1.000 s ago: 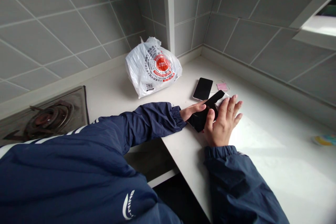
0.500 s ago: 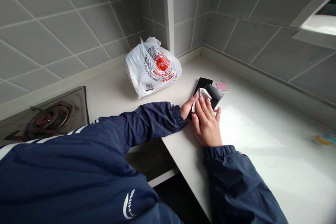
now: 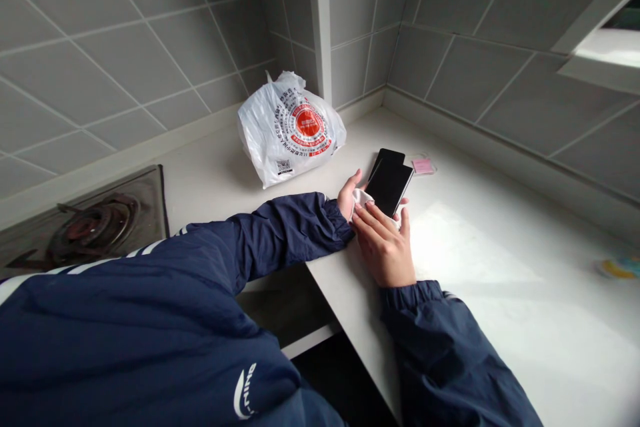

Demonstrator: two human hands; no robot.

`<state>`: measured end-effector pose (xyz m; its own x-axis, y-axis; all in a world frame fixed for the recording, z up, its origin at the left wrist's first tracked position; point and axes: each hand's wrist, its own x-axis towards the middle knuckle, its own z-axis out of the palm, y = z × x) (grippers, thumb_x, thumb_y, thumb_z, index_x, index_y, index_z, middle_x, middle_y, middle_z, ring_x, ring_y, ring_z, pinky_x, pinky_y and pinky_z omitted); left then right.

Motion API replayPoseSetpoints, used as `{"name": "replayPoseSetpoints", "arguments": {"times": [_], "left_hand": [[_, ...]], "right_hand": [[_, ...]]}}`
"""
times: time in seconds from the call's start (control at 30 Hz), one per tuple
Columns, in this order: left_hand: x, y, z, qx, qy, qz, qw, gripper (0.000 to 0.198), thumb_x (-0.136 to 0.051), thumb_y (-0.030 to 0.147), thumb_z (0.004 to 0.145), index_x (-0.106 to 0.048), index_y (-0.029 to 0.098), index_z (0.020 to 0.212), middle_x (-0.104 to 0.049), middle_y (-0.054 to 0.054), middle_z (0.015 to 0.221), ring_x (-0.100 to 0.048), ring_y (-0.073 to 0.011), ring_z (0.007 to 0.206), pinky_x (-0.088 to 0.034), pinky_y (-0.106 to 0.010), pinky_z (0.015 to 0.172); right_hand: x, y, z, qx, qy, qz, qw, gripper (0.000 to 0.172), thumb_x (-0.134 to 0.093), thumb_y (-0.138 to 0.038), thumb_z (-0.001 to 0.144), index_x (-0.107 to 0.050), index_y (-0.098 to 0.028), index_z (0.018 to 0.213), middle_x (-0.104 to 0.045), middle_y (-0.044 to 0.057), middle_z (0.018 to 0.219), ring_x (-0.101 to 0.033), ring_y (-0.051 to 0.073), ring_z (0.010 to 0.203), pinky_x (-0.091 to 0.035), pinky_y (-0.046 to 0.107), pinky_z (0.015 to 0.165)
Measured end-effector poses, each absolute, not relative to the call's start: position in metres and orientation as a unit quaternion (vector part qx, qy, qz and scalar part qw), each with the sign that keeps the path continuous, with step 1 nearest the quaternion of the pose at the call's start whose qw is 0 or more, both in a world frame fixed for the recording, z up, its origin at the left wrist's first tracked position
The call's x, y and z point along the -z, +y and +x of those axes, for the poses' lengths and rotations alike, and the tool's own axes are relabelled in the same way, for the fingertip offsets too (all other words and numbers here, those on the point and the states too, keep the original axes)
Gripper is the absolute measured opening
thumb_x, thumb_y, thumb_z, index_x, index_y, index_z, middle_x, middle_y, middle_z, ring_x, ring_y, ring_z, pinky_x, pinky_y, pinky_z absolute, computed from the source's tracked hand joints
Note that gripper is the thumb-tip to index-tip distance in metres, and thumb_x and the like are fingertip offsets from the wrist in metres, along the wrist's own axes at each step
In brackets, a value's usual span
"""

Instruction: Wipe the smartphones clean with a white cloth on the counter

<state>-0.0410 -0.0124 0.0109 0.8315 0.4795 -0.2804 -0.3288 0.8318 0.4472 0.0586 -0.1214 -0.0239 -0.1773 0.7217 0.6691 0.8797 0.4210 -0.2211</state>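
Note:
My left hand [image 3: 347,196] supports a black smartphone [image 3: 391,188] from below and the left side, with its thumb raised along the edge. Part of that hand is hidden under the phone and the cloth. My right hand [image 3: 387,250] presses a white cloth [image 3: 361,198] against the phone's near end, its fingers laid together over the cloth. The phone's dark, glossy face points up. Just behind it, a second flat black object [image 3: 390,155] lies on the counter, partly covered by the phone.
A pink card in a clear holder [image 3: 423,165] lies right of the phone. At the back stands a white plastic bag [image 3: 293,130] with red and black print. A gas burner [image 3: 93,223] is at far left. A blurred yellow and blue item [image 3: 620,267] sits at far right.
My right hand has slid the cloth toward me, down to the phone's near end. The phone in my left hand now lies flatter, with more of its black face showing.

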Motion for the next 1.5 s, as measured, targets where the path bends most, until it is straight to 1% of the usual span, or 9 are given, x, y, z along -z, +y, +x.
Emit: {"name": "replayPoseSetpoints", "arguments": {"times": [0.17, 0.43, 0.53, 0.7, 0.83, 0.93, 1.23, 1.37, 1.5], "left_hand": [[-0.002, -0.0104, -0.0397, -0.206, 0.196, 0.182, 0.941, 0.093, -0.031, 0.084, 0.087, -0.074, 0.003, 0.102, -0.07, -0.016, 0.071, -0.069, -0.0232, 0.066, -0.056, -0.035, 0.071], [-0.0057, -0.0115, -0.0417, -0.202, 0.226, 0.151, 0.941, 0.094, -0.029, 0.082, 0.089, -0.074, 0.0, 0.099, -0.066, -0.014, 0.063, -0.065, -0.0216, 0.06, -0.054, -0.032, 0.065], [-0.0088, -0.0114, -0.0432, -0.2, 0.221, 0.135, 0.945, 0.096, -0.025, 0.081, 0.091, -0.072, -0.001, 0.107, -0.066, -0.014, 0.066, -0.064, -0.0207, 0.059, -0.053, -0.031, 0.063], [-0.0053, -0.0082, -0.0437, -0.148, 0.187, 0.122, 0.964, 0.1, -0.019, 0.083, 0.089, -0.071, 0.0, 0.113, -0.068, -0.016, 0.071, -0.068, -0.0252, 0.068, -0.054, -0.035, 0.066], [-0.0035, -0.0074, -0.0416, -0.165, 0.194, 0.138, 0.957, 0.095, -0.019, 0.08, 0.09, -0.072, 0.003, 0.11, -0.073, -0.021, 0.089, -0.071, -0.0277, 0.082, -0.054, -0.037, 0.072], [-0.0062, -0.0082, -0.0405, -0.168, 0.201, 0.129, 0.956, 0.091, -0.018, 0.076, 0.093, -0.072, 0.004, 0.108, -0.073, -0.023, 0.097, -0.072, -0.0279, 0.088, -0.055, -0.038, 0.076], [-0.0045, -0.0109, -0.0413, -0.197, 0.17, 0.134, 0.956, 0.085, -0.018, 0.07, 0.098, -0.071, 0.005, 0.086, -0.073, -0.024, 0.087, -0.072, -0.0238, 0.076, -0.054, -0.03, 0.066], [-0.0059, -0.0113, -0.0423, -0.2, 0.175, 0.126, 0.956, 0.081, -0.021, 0.068, 0.098, -0.072, 0.005, 0.087, -0.073, -0.023, 0.086, -0.073, -0.025, 0.078, -0.052, -0.03, 0.062], [-0.0069, -0.0108, -0.0427, -0.191, 0.169, 0.125, 0.959, 0.083, -0.02, 0.067, 0.098, -0.072, 0.003, 0.093, -0.074, -0.025, 0.092, -0.074, -0.0266, 0.081, -0.055, -0.033, 0.067]], "right_hand": [[0.0252, -0.1225, 0.0623, 0.119, -0.742, -0.545, 0.372, 0.026, -0.062, -0.02, 0.097, -0.07, -0.027, 0.121, -0.068, 0.001, 0.135, -0.059, 0.02, 0.133, -0.017, 0.047, 0.127], [0.0219, -0.1222, 0.0629, 0.142, -0.719, -0.564, 0.381, 0.021, -0.064, -0.026, 0.096, -0.071, -0.025, 0.116, -0.071, 0.002, 0.131, -0.064, 0.019, 0.128, -0.024, 0.043, 0.123], [0.0209, -0.1224, 0.0633, 0.138, -0.722, -0.564, 0.376, 0.022, -0.062, -0.024, 0.097, -0.07, -0.024, 0.118, -0.07, 0.003, 0.132, -0.064, 0.02, 0.128, -0.024, 0.043, 0.123], [0.0194, -0.1237, 0.0614, 0.131, -0.714, -0.571, 0.383, 0.021, -0.064, -0.026, 0.096, -0.071, -0.024, 0.116, -0.071, 0.004, 0.131, -0.064, 0.021, 0.127, -0.022, 0.046, 0.124], [0.02, -0.1236, 0.0609, 0.136, -0.706, -0.571, 0.397, 0.023, -0.069, -0.032, 0.093, -0.071, -0.023, 0.113, -0.073, 0.005, 0.128, -0.065, 0.022, 0.126, -0.026, 0.046, 0.122], [0.0215, -0.1225, 0.0618, 0.151, -0.696, -0.573, 0.406, 0.018, -0.07, -0.03, 0.092, -0.071, -0.024, 0.11, -0.074, 0.003, 0.126, -0.066, 0.021, 0.124, -0.028, 0.044, 0.121], [0.0247, -0.121, 0.0657, 0.156, -0.714, -0.564, 0.385, 0.026, -0.069, -0.027, 0.094, -0.068, -0.023, 0.119, -0.071, 0.004, 0.131, -0.066, 0.023, 0.125, -0.021, 0.044, 0.124], [0.0236, -0.1223, 0.0653, 0.145, -0.719, -0.564, 0.38, 0.028, -0.068, -0.024, 0.094, -0.067, -0.023, 0.122, -0.069, 0.004, 0.134, -0.063, 0.023, 0.129, -0.026, 0.042, 0.122], [0.021, -0.1239, 0.0645, 0.136, -0.716, -0.56, 0.394, 0.028, -0.07, -0.028, 0.092, -0.068, -0.023, 0.119, -0.07, 0.004, 0.133, -0.062, 0.023, 0.13, -0.029, 0.043, 0.121]]}}
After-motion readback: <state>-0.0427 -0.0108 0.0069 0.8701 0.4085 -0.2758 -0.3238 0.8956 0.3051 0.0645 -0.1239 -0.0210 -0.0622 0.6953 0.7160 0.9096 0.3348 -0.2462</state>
